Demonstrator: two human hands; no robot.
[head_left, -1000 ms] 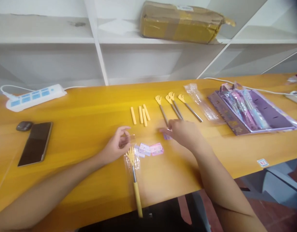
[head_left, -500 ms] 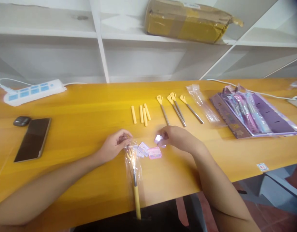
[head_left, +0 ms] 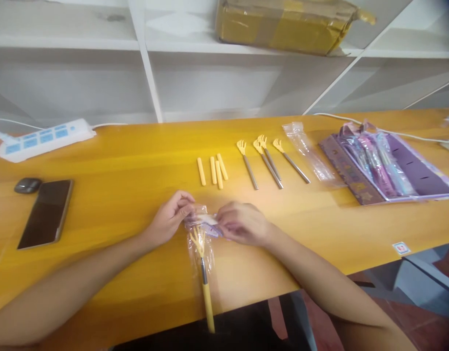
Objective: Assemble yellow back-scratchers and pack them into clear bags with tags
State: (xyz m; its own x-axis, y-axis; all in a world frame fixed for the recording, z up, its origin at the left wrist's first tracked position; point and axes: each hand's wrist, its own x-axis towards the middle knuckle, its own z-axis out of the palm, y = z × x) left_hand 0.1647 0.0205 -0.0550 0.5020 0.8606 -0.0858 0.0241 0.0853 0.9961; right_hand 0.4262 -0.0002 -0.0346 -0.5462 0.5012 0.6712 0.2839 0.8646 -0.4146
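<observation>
Pinching a clear bag (head_left: 210,256) just beyond the yellow backscratcher (head_left: 207,302) inside, left fingers (head_left: 185,210) face right fingers (head_left: 229,214) holding a blurred card (head_left: 211,220).

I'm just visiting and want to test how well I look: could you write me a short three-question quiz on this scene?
1. How many loose yellow sticks are there?
2. True or false: the phone lies off to the person's right.
3. What shows through the clear bag by the left hand? A: a power strip. B: a claw-headed stick. C: a cardboard box.

Key: 1, four; 2, false, it lies to the left; 3, B.
</observation>
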